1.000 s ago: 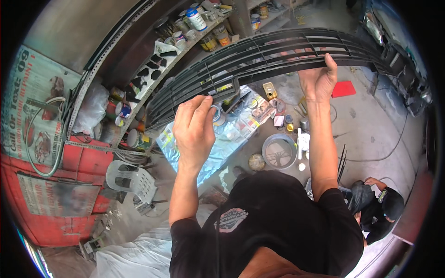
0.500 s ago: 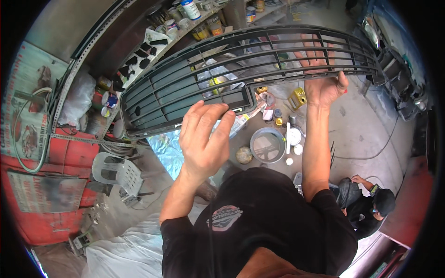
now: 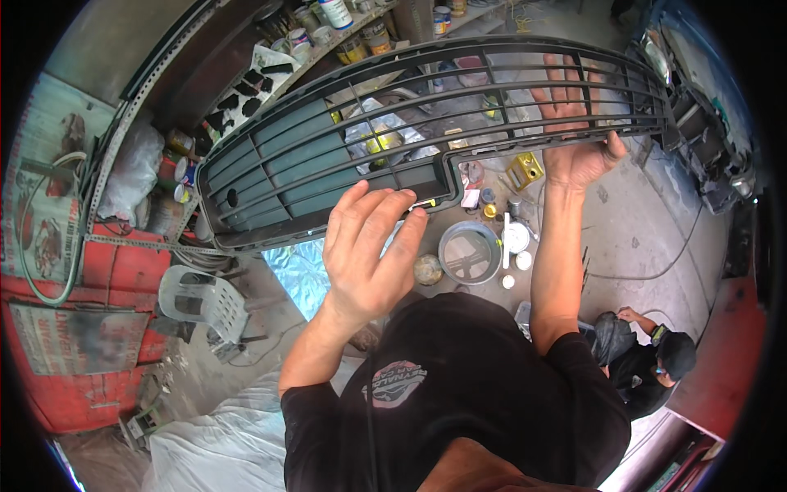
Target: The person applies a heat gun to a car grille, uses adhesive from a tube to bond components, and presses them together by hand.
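A long black car grille [image 3: 303,160] with several slats is held up in front of me. Its left part is backed by a dark solid panel; through the right part the floor shows. My left hand [image 3: 369,250] has its fingers bent against the lower edge, left of the step in the frame. My right hand [image 3: 576,152] supports the grille farther right, palm up. Its fingers reach up behind the slats, and the thumb sticks out below the lower rim.
A grey basin [image 3: 470,252] stands on the floor below, beside white lids and a yellow tin [image 3: 525,171]. Shelves with cans lie beyond. A plastic chair [image 3: 201,302] is at left. Another person [image 3: 656,369] crouches at lower right, near a red panel [image 3: 721,361].
The grille has shifted slightly left and up, its left end swinging outward. Both hands have moved a little to the right along with small tilts, keeping their contact with it.
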A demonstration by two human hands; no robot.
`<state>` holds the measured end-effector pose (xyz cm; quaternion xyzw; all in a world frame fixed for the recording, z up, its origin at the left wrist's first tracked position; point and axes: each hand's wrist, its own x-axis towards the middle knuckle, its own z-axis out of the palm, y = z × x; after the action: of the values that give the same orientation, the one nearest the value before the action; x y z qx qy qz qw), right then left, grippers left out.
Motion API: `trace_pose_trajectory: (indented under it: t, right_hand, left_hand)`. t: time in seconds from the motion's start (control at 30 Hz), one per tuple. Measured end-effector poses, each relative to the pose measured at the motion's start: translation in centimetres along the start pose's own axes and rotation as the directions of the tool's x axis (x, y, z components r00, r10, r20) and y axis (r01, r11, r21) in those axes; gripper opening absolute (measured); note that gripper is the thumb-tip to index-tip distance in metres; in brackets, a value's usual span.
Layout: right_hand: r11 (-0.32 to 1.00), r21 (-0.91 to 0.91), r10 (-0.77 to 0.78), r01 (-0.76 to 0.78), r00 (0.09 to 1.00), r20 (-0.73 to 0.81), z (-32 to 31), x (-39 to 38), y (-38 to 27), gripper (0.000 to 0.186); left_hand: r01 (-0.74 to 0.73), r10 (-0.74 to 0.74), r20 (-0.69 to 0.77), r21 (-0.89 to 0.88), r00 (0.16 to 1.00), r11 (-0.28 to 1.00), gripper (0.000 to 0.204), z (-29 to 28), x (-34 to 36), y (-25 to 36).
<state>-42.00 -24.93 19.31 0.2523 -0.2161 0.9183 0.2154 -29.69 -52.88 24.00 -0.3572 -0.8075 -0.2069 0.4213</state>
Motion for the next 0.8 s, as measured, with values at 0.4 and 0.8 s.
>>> trace_pose_trajectory:
  t: [0.4, 0.8]
  right_hand:
    - [0.998, -0.045, 0.039, -0.041, 0.998, -0.044, 0.8, 0.3, 0.4, 0.079]
    - [0.989, -0.15, 0.03, 0.009, 0.967, 0.251, -0.2, 1.6, 0.5, 0.055]
  left_hand:
    - [0.0, 0.001, -0.031, 0.041, 1.0, 0.999, 0.033, 0.3, 0.3, -1.0]
    - [0.26, -0.273, -0.089, -0.131, 0.958, 0.957, 0.025, -1.2, 1.0, -2.8]
